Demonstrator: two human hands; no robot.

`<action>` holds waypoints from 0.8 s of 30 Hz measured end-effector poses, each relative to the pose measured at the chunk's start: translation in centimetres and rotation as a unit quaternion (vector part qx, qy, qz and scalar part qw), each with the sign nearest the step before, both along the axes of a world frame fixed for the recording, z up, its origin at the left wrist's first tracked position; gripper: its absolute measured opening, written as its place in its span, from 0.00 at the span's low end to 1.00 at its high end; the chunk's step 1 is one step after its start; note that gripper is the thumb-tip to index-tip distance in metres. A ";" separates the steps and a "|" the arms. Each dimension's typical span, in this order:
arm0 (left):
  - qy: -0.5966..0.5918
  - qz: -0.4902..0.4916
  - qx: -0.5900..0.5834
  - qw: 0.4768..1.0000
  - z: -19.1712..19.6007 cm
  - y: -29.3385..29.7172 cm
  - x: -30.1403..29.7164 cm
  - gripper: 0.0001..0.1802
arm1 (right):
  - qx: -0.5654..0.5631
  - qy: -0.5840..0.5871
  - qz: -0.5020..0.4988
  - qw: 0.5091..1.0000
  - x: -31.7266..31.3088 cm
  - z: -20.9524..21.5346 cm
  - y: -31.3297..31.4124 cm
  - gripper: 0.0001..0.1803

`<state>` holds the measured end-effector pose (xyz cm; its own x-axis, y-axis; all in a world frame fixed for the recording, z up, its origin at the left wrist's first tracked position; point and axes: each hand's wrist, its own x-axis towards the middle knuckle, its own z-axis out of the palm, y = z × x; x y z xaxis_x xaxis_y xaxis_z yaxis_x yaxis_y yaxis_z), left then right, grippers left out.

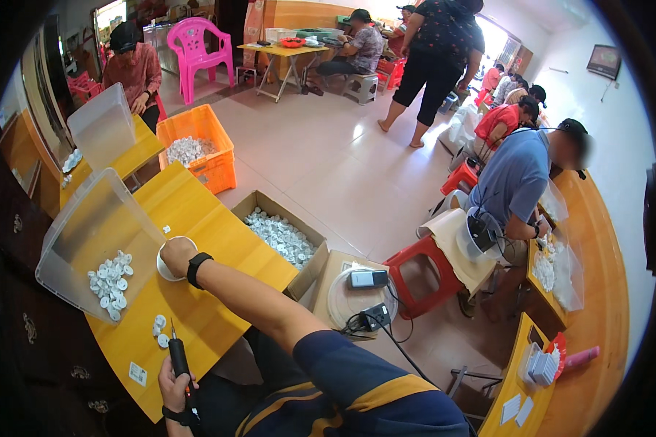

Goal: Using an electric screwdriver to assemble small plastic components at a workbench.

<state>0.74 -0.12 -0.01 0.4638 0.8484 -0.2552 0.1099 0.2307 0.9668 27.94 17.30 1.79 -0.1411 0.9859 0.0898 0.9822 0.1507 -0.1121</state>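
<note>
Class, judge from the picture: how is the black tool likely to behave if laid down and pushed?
The black tool would probably roll, since its body looks rounded. It seems stiff, standing straight in the left hand. Its thin tip may be the easiest part to bend.

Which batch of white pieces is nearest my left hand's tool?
The loose cluster of white round pieces on the yellow wooden tabletop, beside the slim black tool. The translucent plastic bin, brown cardboard box and orange plastic crate hold others farther away.
</note>
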 end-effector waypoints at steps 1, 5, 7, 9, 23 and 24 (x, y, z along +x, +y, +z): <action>-0.005 -0.001 0.000 1.000 0.1 0.0 0.1 0.30 | -0.001 0.000 0.000 1.000 0.0 -0.3 0.1 0.07; 0.001 0.007 -0.006 1.000 0.1 0.0 0.1 0.30 | -0.007 -0.012 -0.008 1.000 -0.2 -1.3 0.7 0.08; 0.005 -0.001 -0.005 1.000 -0.1 0.1 0.0 0.30 | -0.006 -0.016 -0.006 1.000 -0.3 -1.7 0.8 0.09; 0.004 0.001 -0.004 1.000 0.0 0.1 0.1 0.29 | 0.011 -0.023 -0.002 1.000 -0.3 -1.9 0.8 0.09; -0.006 -0.004 -0.008 1.000 -0.4 0.1 -0.3 0.30 | -0.003 0.036 0.008 0.999 0.4 -2.6 1.0 0.08; -0.005 -0.001 -0.003 1.000 -0.7 0.2 -0.3 0.28 | -0.005 0.044 0.006 0.999 0.5 -2.6 1.0 0.08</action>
<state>0.42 0.09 -0.75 0.4688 0.8458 -0.2545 0.1001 0.2354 0.9667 28.48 18.28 -0.77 -0.1453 0.9850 0.0932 0.9665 0.1614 -0.1997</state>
